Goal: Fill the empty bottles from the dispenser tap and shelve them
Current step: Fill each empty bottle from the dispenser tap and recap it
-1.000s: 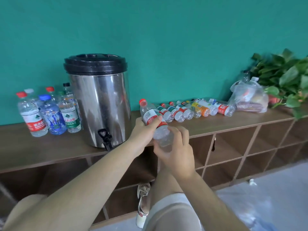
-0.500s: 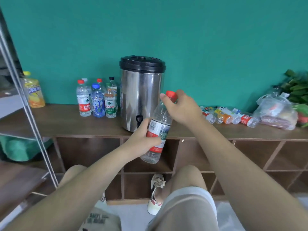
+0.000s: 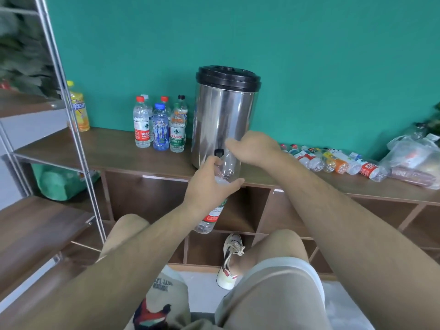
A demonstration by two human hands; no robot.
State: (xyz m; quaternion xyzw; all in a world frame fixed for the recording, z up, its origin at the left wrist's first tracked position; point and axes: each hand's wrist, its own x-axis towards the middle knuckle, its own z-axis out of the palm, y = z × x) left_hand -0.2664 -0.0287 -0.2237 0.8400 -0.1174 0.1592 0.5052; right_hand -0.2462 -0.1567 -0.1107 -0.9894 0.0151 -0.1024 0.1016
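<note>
Head view: the bottle (image 3: 215, 206) stands near upright, long axis tilted slightly, neck up under the dispenser (image 3: 226, 115) tap (image 3: 219, 153). The left hand (image 3: 210, 184) is clamped around its upper part. The right hand (image 3: 253, 148), fingers curled, is at the tap; contact cannot be told.

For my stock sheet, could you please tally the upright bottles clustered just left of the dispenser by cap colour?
Red cap: 2
White cap: 1
Blue cap: 1
Black cap: 1
Green cap: 1
Total: 6

Glossy steel dispenser (image 3: 225, 125), wood shelf (image 3: 133, 151)
</note>
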